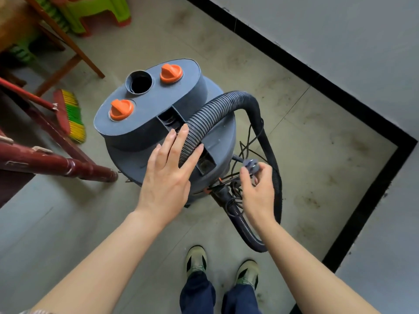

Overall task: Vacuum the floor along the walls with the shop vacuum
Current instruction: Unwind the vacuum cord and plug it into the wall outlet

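Grey plastic all over on this shop vacuum (pixel 158 132), which sits on the tiled floor (pixel 306 143) close to a corner of the room. A black baseboard (pixel 340 91) runs along the bottom of the pale wall (pixel 340 30) there. The flat top has two orange knobs (pixel 171 73) with an open round port (pixel 139 82) between them. A ribbed black hose (pixel 226 103) comes off the top, arches over the side toward the wall and loops back down by the base.

The person stands right over it, both arms bare. Their left hand (pixel 167 175) lies on the vacuum's lid with fingers (pixel 181 141) straight and spread, released, the tips touching the hose where it crosses the housing. Their right hand (pixel 256 191) is low down beside the canister, fingers (pixel 246 175) pinching the plug (pixel 250 164) of the power cord (pixel 247 143). The cord hangs in a messy tangle between the canister and the hose loop.

Off to the left, a broom (pixel 72 116) with a red handle rests its green and yellow bristles on the floor, next to some dark red furniture legs (pixel 68 166). Wooden legs (pixel 68 41) and green plastic stools (pixel 95 10) are farther back. Down at the bottom you can see the person's greenish shoes (pixel 196 259) and dark blue trousers (pixel 197 295).
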